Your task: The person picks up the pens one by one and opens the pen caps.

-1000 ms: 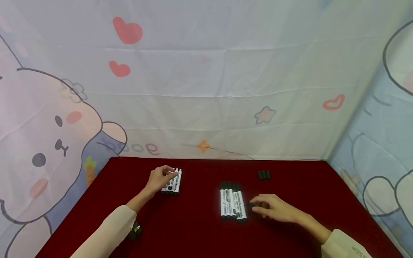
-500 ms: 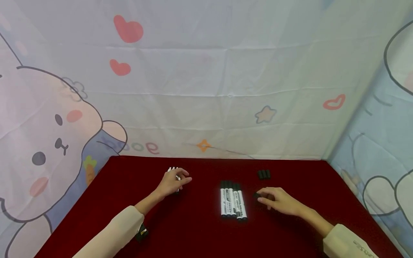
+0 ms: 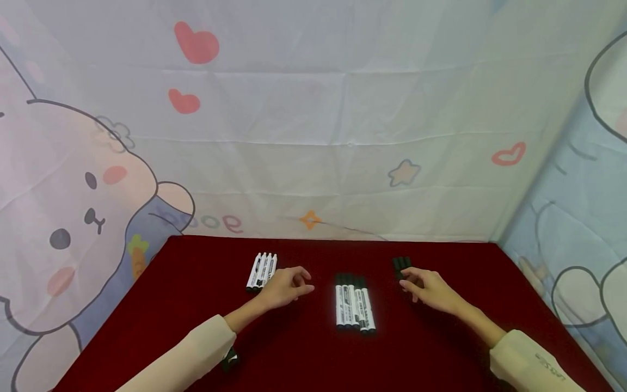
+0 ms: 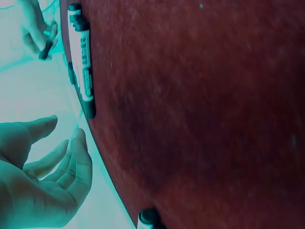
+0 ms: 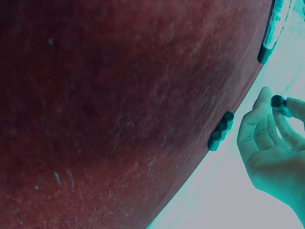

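Observation:
My left hand (image 3: 286,287) hovers over the table, holding nothing, thumb and fingers apart in the left wrist view. Just behind it lies a row of several white uncapped markers (image 3: 262,271), tips pointing away. To its right, several white markers with black caps (image 3: 346,307) lie side by side. My right hand (image 3: 432,291) pinches a small black marker cap (image 5: 280,105) between thumb and finger, plain to see in the right wrist view. It is close in front of a short row of black caps (image 3: 401,262) on the table.
A dark red cloth (image 3: 303,354) covers the table. A small dark object (image 3: 229,359) lies partly hidden beside the left sleeve. Behind the table hangs a pale printed curtain (image 3: 294,125), which also runs along the sides.
My left hand has moved right, away from the uncapped markers, uncovering them. My right hand has moved away from the capped markers, back and right with the cap, up to the row of caps.

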The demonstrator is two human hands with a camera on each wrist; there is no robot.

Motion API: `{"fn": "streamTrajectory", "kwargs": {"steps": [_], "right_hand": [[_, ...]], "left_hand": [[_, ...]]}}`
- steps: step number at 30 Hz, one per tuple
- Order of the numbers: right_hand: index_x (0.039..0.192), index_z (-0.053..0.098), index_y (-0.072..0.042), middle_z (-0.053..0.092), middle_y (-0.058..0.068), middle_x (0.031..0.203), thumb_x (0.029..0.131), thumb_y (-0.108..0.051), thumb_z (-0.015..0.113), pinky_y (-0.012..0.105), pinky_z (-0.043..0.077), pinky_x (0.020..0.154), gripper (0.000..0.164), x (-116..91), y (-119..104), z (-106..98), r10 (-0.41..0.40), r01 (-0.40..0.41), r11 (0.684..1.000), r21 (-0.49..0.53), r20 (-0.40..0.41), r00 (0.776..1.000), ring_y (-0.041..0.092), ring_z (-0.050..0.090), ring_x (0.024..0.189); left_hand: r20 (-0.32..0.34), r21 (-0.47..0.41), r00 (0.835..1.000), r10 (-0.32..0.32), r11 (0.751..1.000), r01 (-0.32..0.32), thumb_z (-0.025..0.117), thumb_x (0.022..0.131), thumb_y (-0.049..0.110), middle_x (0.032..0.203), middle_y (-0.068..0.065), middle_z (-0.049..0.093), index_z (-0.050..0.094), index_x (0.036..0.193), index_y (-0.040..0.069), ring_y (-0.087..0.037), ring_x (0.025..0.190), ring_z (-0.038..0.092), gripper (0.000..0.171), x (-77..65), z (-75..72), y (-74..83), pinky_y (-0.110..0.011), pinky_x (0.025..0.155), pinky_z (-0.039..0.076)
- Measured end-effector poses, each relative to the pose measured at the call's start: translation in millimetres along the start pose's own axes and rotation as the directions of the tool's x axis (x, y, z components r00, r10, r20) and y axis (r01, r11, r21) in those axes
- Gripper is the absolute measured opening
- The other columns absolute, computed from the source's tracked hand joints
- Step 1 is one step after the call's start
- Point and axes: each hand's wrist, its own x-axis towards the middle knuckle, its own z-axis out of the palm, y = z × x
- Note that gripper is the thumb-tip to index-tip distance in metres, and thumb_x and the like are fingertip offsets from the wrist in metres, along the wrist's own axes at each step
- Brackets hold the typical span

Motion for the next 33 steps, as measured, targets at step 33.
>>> {"fn": "streamTrajectory", "kwargs": {"steps": [33], "right_hand": [[0.137,0.044,0.022,0.073,0.027,0.099,0.108,-0.017,0.051,0.030,0.058,0.057,0.049,39,38,-25,0.329,-0.325,0.944,0.060,-0.073,0.942,0.015,0.070,0.068]], "left_hand": [[0.163,-0.028,0.986,-0.026,0.999,0.031,0.076,0.092,0.018,0.084,-0.009,0.072,0.065,0.117,-0.002,-0.018,0.058,0.066,0.034,10.9,46.9,19.0,-0.018,0.055,0.044]]}}
